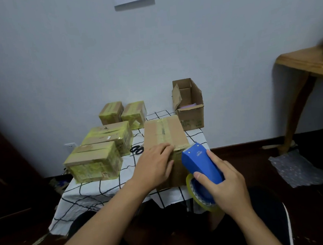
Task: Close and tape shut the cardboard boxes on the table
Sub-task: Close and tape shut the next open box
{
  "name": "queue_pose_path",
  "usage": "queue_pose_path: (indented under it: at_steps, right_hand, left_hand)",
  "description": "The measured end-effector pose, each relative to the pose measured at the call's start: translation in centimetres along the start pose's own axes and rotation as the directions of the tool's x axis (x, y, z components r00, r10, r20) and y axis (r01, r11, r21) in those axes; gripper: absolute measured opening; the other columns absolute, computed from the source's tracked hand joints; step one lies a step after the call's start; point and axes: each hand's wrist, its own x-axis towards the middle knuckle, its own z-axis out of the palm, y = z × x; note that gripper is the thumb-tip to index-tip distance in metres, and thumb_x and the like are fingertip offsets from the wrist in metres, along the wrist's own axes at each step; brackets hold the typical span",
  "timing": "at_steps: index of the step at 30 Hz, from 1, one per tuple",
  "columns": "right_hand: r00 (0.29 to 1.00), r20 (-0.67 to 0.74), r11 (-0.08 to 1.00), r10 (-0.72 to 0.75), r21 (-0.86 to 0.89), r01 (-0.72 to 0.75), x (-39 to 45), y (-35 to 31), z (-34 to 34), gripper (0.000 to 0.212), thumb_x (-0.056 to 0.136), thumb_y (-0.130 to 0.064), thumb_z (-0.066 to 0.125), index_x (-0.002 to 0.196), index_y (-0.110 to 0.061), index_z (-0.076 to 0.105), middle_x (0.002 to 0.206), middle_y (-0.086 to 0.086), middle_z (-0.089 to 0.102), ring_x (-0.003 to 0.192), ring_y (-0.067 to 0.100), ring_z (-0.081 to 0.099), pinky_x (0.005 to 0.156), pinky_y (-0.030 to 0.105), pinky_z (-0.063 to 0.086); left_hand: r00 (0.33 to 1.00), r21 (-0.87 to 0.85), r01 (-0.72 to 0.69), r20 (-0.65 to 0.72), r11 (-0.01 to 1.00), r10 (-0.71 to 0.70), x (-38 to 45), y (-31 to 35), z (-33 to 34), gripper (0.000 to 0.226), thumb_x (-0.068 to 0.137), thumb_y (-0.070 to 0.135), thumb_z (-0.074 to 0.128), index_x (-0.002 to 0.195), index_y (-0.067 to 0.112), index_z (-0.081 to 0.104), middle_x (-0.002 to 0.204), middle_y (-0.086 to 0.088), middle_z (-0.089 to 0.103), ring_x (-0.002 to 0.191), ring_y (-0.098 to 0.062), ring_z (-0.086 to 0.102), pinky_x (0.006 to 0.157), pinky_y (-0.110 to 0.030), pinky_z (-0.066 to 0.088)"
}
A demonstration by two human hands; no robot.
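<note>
The right hand (226, 184) is gripping a blue plastic tape dispenser (201, 163) at the near edge of a closed brown cardboard box (165, 137). The left hand (155, 164) is pressing flat, fingers straight, on the box's yellowish taped seam. The box is sitting on the grid-patterned white tablecloth (97, 191).

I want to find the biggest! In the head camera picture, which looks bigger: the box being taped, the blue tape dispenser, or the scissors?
1. Box being taped
2. Blue tape dispenser, though it's nearer the camera
3. Scissors
</note>
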Motion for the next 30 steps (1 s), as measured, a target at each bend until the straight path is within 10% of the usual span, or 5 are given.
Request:
queue_pose_path:
  at_steps: [7,13,18,30]
  right_hand:
    - [0.988,-0.125,0.985,-0.091,0.132,0.107,3.9,-4.0,-1.2,0.079,0.067,-0.064,0.071,0.140,-0.039,0.054,0.114,-0.028,0.055,0.104,-0.007,0.055,0.088,0.019,0.044]
    - [0.969,-0.204,0.970,-0.142,0.167,0.177,11.7,-8.2,-0.4,0.079,0.071,-0.060,0.073,0.142,-0.033,0.053,0.135,-0.014,0.059,0.118,0.005,0.057,0.099,0.031,0.051]
    - [0.966,-0.225,0.982,-0.130,0.103,0.157,16.6,-9.2,2.2,0.078,0.073,-0.059,0.073,0.144,-0.036,0.051,0.120,-0.017,0.059,0.114,0.004,0.057,0.099,0.032,0.050]
    - [0.966,-0.242,0.994,-0.096,-0.073,0.080,19.3,-6.6,6.0,0.072,0.082,-0.051,0.073,0.147,-0.035,0.047,0.105,-0.010,0.051,0.099,0.007,0.051,0.086,0.024,0.039]
  left_hand:
    - [0.982,-0.182,0.171,0.107,0.968,-0.154,0.8,-0.9,-1.8,0.057,0.089,0.053,0.044,0.138,0.026,0.051,0.126,0.003,0.065,0.113,-0.021,0.059,0.092,-0.034,0.046]
    - [0.901,-0.586,0.400,0.110,0.705,-0.420,6.5,-4.9,-2.8,0.025,0.099,0.022,0.053,0.117,0.020,0.070,0.113,0.004,0.070,0.109,-0.017,0.062,0.088,-0.025,0.044]
    - [0.917,-0.321,0.349,0.312,0.880,-0.250,11.3,-7.6,-1.0,0.051,0.104,0.032,0.042,0.152,0.018,0.035,0.162,-0.005,0.025,0.148,-0.020,0.022,0.115,-0.031,0.020]
    - [0.849,-0.050,0.211,0.504,0.976,-0.157,12.5,-8.1,4.2,0.071,0.101,0.058,0.011,0.158,0.019,-0.003,0.164,-0.009,-0.011,0.151,-0.024,-0.012,0.121,-0.049,-0.001]
